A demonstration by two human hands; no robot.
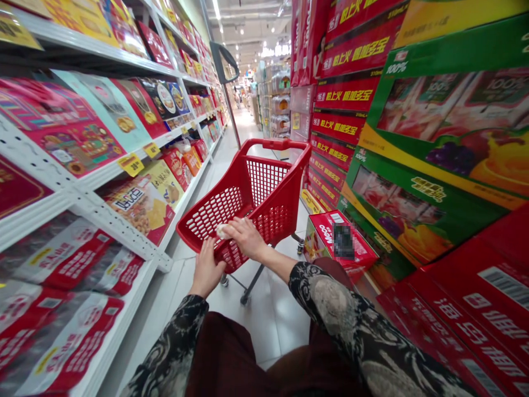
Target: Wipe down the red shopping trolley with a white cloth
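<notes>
A red plastic shopping cart (268,215) with perforated basket walls stands in front of my knees. My left hand (208,269) grips the basket's near rim, its fingers bent over the edge. Just to the right, my right hand (246,238) is closed on a crumpled white wipe (223,231), pressed against the same rim. Whether the wipe is paper or cloth, I cannot make out. Part of the rim is hidden under both hands. Wheels and grey legs show below the basket.
White shelves (165,256) with boxed and bagged snacks line the left. Stacked red drink cartons (349,91) and green juice boxes (417,193) rise on the right. A red box (326,234) sits low beside the cart. Behind it, a grey pole with a handle (225,63) leans over the aisle.
</notes>
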